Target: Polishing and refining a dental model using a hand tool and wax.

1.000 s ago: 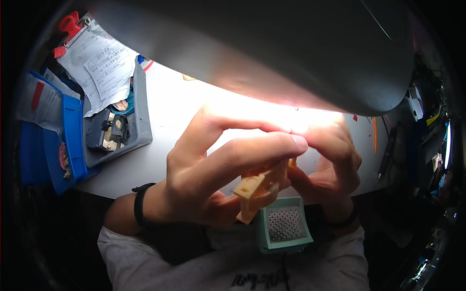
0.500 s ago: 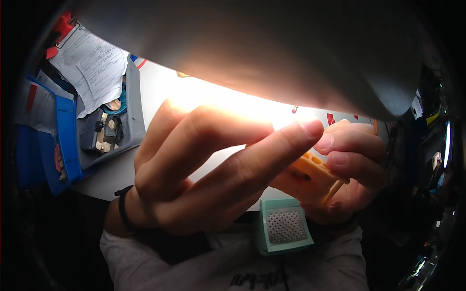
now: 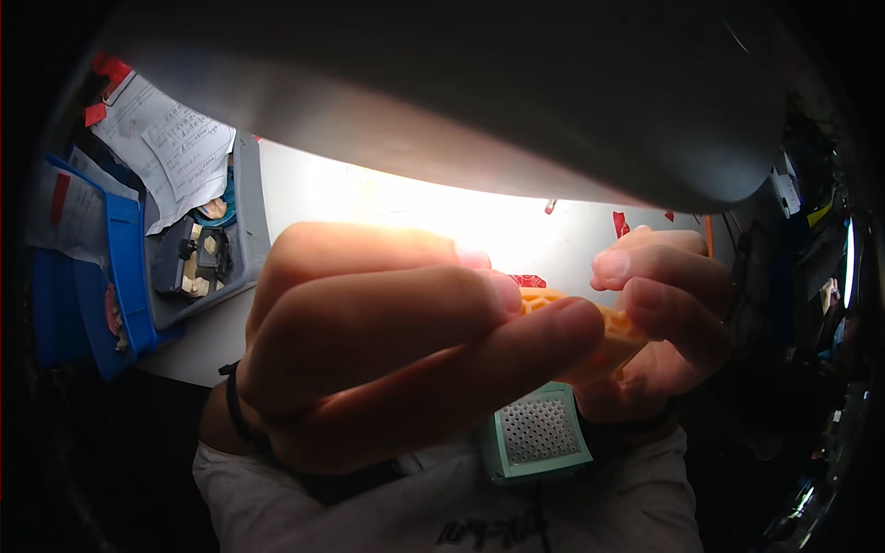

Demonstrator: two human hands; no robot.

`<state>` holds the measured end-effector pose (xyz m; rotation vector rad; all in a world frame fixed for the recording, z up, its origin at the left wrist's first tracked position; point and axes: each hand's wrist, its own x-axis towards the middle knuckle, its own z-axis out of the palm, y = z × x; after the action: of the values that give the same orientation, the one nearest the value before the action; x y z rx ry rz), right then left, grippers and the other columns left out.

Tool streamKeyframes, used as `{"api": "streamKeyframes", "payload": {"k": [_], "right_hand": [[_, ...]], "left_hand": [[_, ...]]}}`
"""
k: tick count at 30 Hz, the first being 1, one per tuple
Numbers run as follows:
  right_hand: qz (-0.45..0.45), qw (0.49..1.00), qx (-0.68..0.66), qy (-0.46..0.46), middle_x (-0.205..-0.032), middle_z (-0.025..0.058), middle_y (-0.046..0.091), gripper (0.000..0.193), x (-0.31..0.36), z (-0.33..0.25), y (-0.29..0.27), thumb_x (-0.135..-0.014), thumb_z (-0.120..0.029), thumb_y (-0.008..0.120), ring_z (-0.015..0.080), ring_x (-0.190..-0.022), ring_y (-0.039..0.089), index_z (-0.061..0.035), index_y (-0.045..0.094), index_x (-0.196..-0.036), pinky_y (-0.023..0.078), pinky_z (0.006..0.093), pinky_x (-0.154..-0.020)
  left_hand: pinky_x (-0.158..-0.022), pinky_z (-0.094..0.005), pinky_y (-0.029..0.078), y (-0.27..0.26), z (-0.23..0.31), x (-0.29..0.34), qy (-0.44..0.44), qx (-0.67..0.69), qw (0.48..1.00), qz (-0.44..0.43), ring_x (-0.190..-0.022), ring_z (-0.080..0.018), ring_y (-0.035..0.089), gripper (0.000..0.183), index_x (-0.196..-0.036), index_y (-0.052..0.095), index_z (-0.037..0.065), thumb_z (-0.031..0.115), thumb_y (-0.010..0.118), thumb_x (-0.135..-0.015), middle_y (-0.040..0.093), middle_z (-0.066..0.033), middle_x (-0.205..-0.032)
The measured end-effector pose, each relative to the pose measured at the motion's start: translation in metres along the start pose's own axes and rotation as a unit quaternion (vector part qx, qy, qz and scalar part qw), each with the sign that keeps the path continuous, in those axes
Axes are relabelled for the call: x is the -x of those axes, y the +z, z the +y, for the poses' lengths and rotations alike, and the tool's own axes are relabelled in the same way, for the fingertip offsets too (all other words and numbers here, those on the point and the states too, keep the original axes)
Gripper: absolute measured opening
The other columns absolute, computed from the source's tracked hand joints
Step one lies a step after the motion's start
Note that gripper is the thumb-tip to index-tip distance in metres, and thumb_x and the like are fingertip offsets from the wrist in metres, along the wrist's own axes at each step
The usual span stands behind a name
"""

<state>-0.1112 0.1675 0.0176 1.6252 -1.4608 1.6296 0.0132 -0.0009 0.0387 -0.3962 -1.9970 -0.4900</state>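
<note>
The orange honeycomb block (image 3: 608,356) is held up just beyond the mint-green box with a perforated metal face (image 3: 539,431), and its open cells show along the upper side. To the right of the box, the right hand (image 3: 668,309) grips the block's right end, with a bent finger on the edge and the palm close underneath (another fingertip stands clear of it). To the left of the box and beyond it, the left hand (image 3: 396,341) has its fingers curled across the block's left part, covering much of it; whether they pinch the block or only rest against it, I cannot tell. A dark wristband (image 3: 241,405) circles the left wrist.

Beyond the box lies the brightly lit white tabletop (image 3: 323,198), bearing a red patterned scrap (image 3: 527,281) and, further off to the right, a second red scrap (image 3: 620,224). The large grey lamp hood (image 3: 442,92) hangs farthest beyond the box. Well to the box's left, a grey tray (image 3: 251,212) holds a dark fixture with cream parts (image 3: 195,263) and printed sheets (image 3: 184,147); a blue bin (image 3: 124,258) stands farther left still.
</note>
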Motion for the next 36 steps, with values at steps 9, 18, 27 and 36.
{"api": "streamKeyframes", "payload": {"k": [9, 18, 27, 36], "right_hand": [[-0.042, 0.998, 0.032, 0.028, -0.104, 0.0082, 0.063, 0.043, -0.001, -0.004, -0.008, -0.080, -0.022, 0.082, 0.0186, -0.084, 0.062, -0.0047, 0.067, -0.117, 0.051, 0.0291, -0.069], [-0.034, 0.999, 0.033, 0.026, -0.102, 0.0072, 0.065, 0.047, -0.003, -0.005, -0.006, -0.075, -0.015, 0.087, 0.0187, -0.083, 0.063, -0.0036, 0.068, -0.117, 0.051, 0.0283, -0.069], [-0.112, 0.989, 0.093, 0.012, -0.107, 0.0093, 0.058, 0.053, -0.002, -0.004, -0.014, -0.096, -0.051, 0.065, 0.0172, -0.083, 0.057, -0.0069, 0.055, -0.123, 0.047, 0.0319, -0.071], [-0.049, 0.998, 0.018, 0.038, -0.106, 0.0060, 0.064, 0.056, -0.002, -0.007, -0.008, -0.075, -0.015, 0.089, 0.0174, -0.086, 0.063, -0.0016, 0.068, -0.125, 0.051, 0.0278, -0.071]], "left_hand": [[-0.071, -0.0215, 0.052, -0.002, 0.004, 0.002, -0.026, 0.015, 0.999, -0.014, -0.087, -0.0130, 0.059, 0.047, -0.116, 0.075, 0.016, 0.016, 0.091, -0.072, 0.058, -0.0023, -0.103], [-0.075, -0.0255, 0.055, -0.007, 0.009, 0.000, -0.076, 0.031, 0.995, -0.056, -0.092, -0.0156, 0.061, 0.044, -0.118, 0.074, 0.013, 0.012, 0.088, -0.076, 0.058, -0.0060, -0.108], [-0.078, -0.0302, 0.056, -0.011, 0.009, 0.002, -0.092, 0.017, 0.990, -0.106, -0.094, -0.0155, 0.059, 0.039, -0.119, 0.074, 0.020, 0.016, 0.084, -0.082, 0.050, -0.0038, -0.112], [-0.078, -0.0297, 0.056, -0.014, 0.003, 0.002, -0.077, 0.021, 0.989, -0.121, -0.095, -0.0157, 0.059, 0.036, -0.120, 0.073, 0.020, 0.020, 0.081, -0.085, 0.050, -0.0041, -0.112]]}}
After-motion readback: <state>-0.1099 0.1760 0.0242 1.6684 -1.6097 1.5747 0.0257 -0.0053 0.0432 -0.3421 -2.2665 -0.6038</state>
